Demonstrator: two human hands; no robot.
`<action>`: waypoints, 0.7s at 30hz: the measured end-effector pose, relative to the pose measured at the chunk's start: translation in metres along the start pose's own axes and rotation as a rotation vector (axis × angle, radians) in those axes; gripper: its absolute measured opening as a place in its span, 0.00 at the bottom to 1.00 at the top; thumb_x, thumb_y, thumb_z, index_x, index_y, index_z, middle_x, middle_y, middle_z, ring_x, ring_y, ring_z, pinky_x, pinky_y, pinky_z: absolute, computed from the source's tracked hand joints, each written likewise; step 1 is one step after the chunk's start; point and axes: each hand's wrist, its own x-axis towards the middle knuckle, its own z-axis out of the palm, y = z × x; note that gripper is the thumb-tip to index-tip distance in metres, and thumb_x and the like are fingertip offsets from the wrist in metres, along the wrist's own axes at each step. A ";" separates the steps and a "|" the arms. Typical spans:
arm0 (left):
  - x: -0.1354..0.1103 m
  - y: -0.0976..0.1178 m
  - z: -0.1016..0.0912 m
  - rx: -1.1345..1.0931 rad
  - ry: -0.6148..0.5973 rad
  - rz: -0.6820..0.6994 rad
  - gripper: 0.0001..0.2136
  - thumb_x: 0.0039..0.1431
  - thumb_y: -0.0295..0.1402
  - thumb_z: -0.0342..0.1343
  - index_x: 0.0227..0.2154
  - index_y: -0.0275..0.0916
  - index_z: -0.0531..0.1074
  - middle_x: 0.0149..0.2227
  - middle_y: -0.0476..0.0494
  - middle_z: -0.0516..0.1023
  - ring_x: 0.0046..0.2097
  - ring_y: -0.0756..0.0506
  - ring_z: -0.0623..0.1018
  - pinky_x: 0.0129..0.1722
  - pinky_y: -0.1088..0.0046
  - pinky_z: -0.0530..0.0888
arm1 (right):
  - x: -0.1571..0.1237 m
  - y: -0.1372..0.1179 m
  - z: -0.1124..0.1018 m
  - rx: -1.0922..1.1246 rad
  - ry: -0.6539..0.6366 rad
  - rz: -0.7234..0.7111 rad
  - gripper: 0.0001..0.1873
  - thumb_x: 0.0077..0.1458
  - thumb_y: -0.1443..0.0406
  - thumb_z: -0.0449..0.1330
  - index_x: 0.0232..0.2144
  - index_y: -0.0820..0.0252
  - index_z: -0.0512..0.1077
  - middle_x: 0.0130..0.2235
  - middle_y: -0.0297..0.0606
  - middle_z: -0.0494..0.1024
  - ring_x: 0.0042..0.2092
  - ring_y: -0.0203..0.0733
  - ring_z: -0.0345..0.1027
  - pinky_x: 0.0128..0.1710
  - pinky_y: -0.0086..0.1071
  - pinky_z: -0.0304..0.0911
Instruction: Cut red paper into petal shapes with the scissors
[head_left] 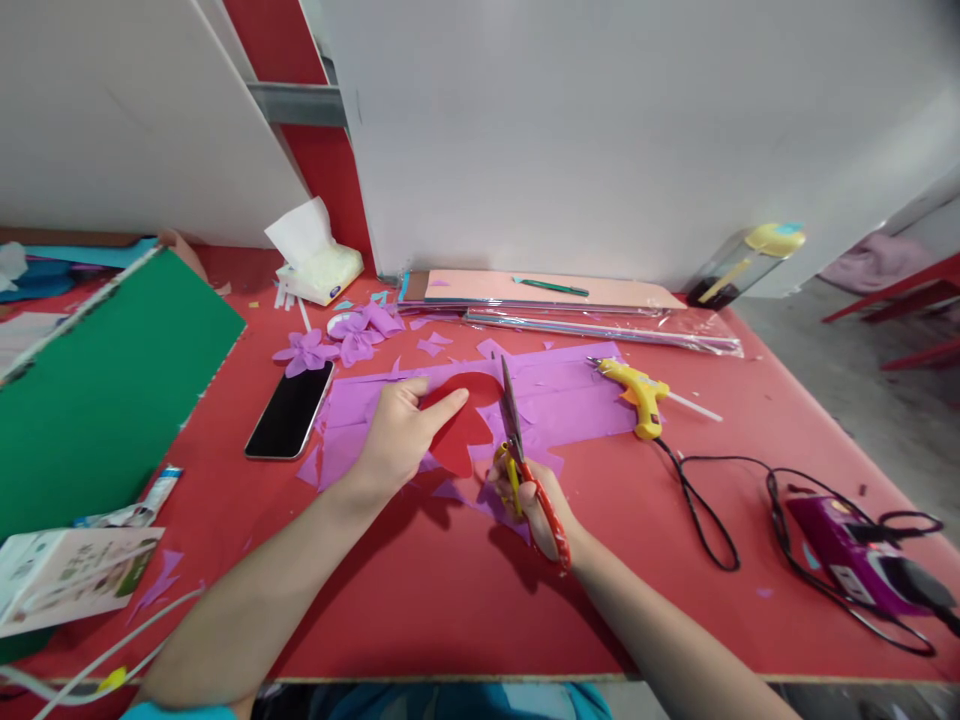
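Observation:
In the middle of the head view my left hand (405,428) pinches a piece of red paper (459,440) with rounded, lobed edges. My right hand (536,505) grips a pair of scissors (513,415) by its red and yellow handles. The scissor blades are slightly apart and point away from me, just right of the red paper. Whether they touch its edge I cannot tell. Under both hands lie purple paper sheets (570,390) and scraps on the red table.
Purple paper flowers (307,352) and a phone (291,410) lie left. A yellow glue gun (636,390) rests right, its cord near a purple power strip (855,555). Behind are wrapped paper packs (600,332), a pen (553,287), tissues (322,270) and a bottle (742,265). A green board (112,380) stands left.

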 end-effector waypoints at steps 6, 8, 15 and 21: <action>0.000 0.001 -0.002 0.040 -0.007 0.008 0.12 0.43 0.34 0.63 0.16 0.36 0.66 0.15 0.55 0.66 0.18 0.54 0.66 0.17 0.78 0.64 | -0.001 -0.003 0.000 0.001 -0.022 0.005 0.36 0.43 0.33 0.47 0.30 0.61 0.65 0.24 0.29 0.54 0.23 0.31 0.43 0.17 0.24 0.45; 0.000 0.002 -0.002 0.053 -0.011 0.015 0.13 0.43 0.34 0.63 0.15 0.37 0.65 0.15 0.55 0.66 0.18 0.54 0.66 0.17 0.78 0.63 | -0.001 -0.003 0.000 0.001 -0.020 0.010 0.36 0.43 0.33 0.46 0.30 0.61 0.64 0.24 0.29 0.54 0.23 0.31 0.43 0.17 0.24 0.45; 0.001 0.001 -0.002 0.039 -0.010 -0.002 0.09 0.44 0.34 0.63 0.18 0.36 0.70 0.16 0.53 0.70 0.18 0.52 0.69 0.18 0.76 0.65 | -0.001 0.000 0.001 -0.002 -0.006 0.011 0.37 0.43 0.33 0.47 0.30 0.61 0.65 0.23 0.29 0.54 0.22 0.31 0.43 0.16 0.24 0.44; 0.001 0.000 -0.003 0.052 -0.008 0.015 0.07 0.44 0.35 0.63 0.20 0.36 0.73 0.18 0.51 0.73 0.20 0.50 0.71 0.19 0.75 0.67 | -0.003 -0.004 0.002 -0.008 -0.007 0.023 0.35 0.44 0.34 0.46 0.28 0.60 0.63 0.21 0.26 0.51 0.21 0.29 0.42 0.15 0.23 0.43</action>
